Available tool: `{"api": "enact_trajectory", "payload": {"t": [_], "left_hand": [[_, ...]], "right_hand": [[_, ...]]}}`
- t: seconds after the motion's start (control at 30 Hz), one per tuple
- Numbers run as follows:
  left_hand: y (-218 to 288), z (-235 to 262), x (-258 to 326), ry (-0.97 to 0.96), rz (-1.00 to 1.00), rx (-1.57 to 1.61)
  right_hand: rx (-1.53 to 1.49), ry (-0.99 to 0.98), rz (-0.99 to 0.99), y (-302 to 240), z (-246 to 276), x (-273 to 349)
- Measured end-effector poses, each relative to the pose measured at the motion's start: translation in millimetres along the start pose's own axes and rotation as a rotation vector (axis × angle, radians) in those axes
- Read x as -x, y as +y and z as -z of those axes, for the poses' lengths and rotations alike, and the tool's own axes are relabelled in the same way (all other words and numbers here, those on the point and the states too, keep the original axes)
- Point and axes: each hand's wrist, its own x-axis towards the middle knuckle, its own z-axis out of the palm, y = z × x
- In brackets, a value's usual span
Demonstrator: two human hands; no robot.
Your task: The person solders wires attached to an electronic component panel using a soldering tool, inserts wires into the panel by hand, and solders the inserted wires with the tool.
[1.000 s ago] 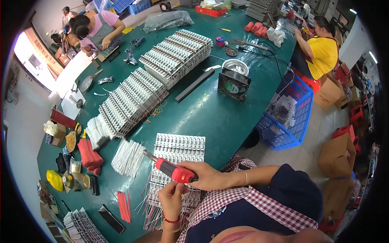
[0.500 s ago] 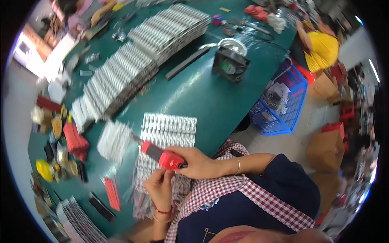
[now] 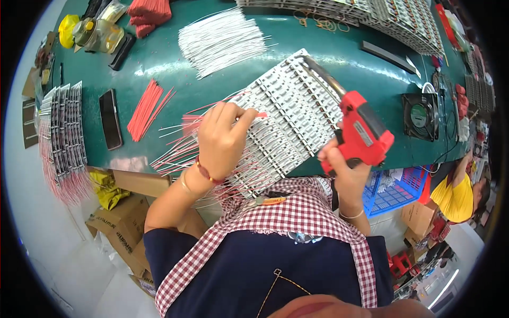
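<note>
A white circuit board panel (image 3: 289, 100) with rows of small parts lies tilted at the table's front edge. Thin red and white wires (image 3: 175, 153) trail from its left and near sides. My right hand (image 3: 344, 169) grips a red and black soldering gun (image 3: 366, 130) by its handle, finger near the trigger. Its long metal tip points to the panel's far corner. Over the panel's left part is my left hand (image 3: 222, 135), thumb and finger pinched together. A short red wire end (image 3: 261, 114) shows at those fingertips; the rest is hidden.
Beyond the panel lie a bundle of white wires (image 3: 222, 41) and stacked panels (image 3: 371, 13). Red wires (image 3: 146, 111), a phone (image 3: 110, 119) and wired panels (image 3: 63, 127) are at left. A black fan (image 3: 420, 116) and blue basket (image 3: 392, 196) stand right, near a person in yellow (image 3: 453, 199).
My view has turned. The soldering gun, earlier right by my left fingertips, is now apart at the panel's right side. My left hand has moved over the panel's left part.
</note>
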Motion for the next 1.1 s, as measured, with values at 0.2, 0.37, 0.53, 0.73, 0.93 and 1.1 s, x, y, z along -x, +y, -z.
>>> {"api": "enact_trajectory", "payload": {"t": [0.2, 0.37, 0.53, 0.73, 0.93, 1.1], "left_hand": [[-24.9, -20.3, -4.3, -0.033, -0.11, -0.011], [-31.9, -19.0, -8.3, -0.065, -0.084, 0.011], [-32.0, -16.4, -7.8, -0.067, -0.058, 0.055], [-29.8, -19.3, -8.0, -0.101, -0.081, 0.036], [-28.7, -18.4, -7.0, -0.093, -0.071, 0.034], [-27.4, -19.0, -7.8, -0.092, -0.053, 0.061]], "right_hand": [[0.057, -0.077, -0.026, 27.6, 35.1, 10.3], [-0.002, -0.102, -0.103, 30.6, 24.3, 20.5], [0.02, -0.238, -0.144, 19.9, 13.2, 15.3], [0.08, -0.222, -0.185, 18.7, 9.5, 15.5], [0.127, -0.207, -0.156, 19.3, 12.2, 18.2], [0.287, -0.187, -0.086, 29.6, 15.3, 17.0]]}}
